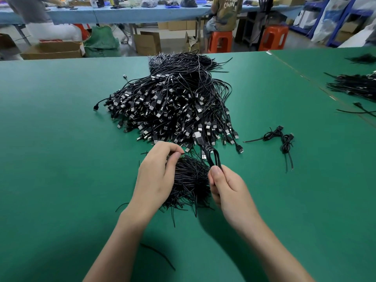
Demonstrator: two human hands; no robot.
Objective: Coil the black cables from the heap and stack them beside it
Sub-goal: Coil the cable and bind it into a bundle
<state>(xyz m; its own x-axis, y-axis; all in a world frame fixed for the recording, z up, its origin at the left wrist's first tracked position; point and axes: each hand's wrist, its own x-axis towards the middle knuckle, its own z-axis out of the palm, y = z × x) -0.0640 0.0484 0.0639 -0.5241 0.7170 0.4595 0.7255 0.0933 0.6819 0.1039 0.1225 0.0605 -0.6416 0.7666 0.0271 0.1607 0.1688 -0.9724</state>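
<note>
left hand [156,176], right hand [230,190]: bare; forearms bare, nails short.

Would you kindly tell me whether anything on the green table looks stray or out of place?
Yes: one loose wire lies alone near the left forearm, away from the heap. The two coiled cables right of the heap lie loosely scattered, tails splayed, not stacked.
</note>
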